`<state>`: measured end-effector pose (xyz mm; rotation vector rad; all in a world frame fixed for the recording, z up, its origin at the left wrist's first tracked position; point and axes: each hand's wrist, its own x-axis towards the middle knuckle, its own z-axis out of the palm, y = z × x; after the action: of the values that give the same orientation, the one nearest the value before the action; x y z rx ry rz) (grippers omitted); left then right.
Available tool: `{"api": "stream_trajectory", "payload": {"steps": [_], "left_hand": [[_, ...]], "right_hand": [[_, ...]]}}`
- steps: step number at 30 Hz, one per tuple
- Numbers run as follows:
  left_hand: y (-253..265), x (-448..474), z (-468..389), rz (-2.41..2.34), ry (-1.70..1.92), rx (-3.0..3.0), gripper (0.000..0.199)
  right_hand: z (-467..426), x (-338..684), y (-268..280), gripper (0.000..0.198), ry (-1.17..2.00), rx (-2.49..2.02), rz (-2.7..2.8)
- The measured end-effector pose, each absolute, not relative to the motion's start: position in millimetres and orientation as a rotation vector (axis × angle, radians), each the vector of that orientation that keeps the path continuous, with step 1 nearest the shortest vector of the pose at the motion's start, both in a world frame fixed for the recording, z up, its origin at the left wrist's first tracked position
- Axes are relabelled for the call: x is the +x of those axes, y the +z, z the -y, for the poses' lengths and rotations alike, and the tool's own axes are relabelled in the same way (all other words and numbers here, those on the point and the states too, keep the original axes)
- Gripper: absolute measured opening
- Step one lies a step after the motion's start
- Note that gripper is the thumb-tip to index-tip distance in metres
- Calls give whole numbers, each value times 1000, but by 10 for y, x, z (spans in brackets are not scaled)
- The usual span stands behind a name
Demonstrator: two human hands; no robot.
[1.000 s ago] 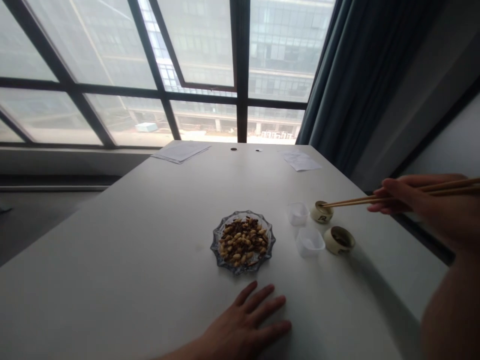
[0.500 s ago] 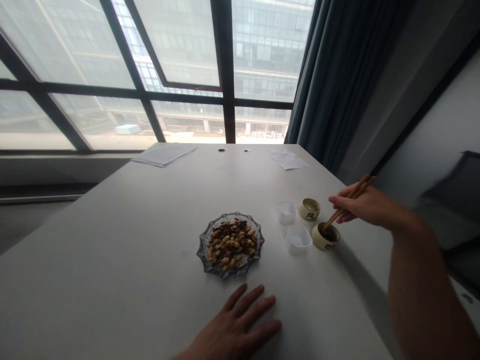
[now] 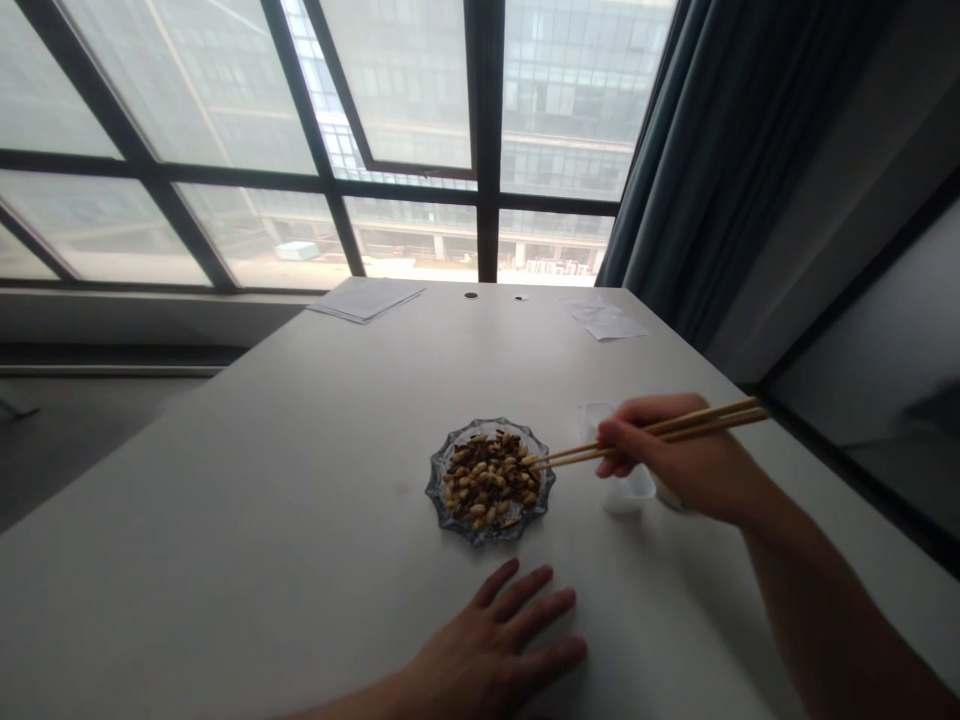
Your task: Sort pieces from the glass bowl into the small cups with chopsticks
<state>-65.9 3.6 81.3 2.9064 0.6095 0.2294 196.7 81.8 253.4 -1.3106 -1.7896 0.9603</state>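
Right hand (image 3: 679,462) pinches the chopsticks (image 3: 652,433), tips at the right rim of the glass dish (image 3: 491,480) of mixed nuts and dark seeds mid-bench (image 3: 225,520). Long axis runs near level across the view, tips pointing left at the dish, butts out to the right. Left hand (image 3: 495,650) lies flat, fingers spread, holding nothing, just short of the dish. Risk: smooth nuts could squirt from the tips, or a sideways push could skid the dish, and the wrist sits right over a clear plastic cup (image 3: 628,490)
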Motion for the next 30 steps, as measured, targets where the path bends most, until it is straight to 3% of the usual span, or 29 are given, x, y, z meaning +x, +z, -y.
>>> {"api": "stream_trajectory", "payload": {"steps": [6,30], "left_hand": [[712,-680,-15,-604,353,2884,58],[773,-679,-4,-598,260,2844,57]], "right_hand": [[-856,1577,2319,34,1121,-1347,2063],[-813,1451,2212,36,1193,-1382,1935]]}}
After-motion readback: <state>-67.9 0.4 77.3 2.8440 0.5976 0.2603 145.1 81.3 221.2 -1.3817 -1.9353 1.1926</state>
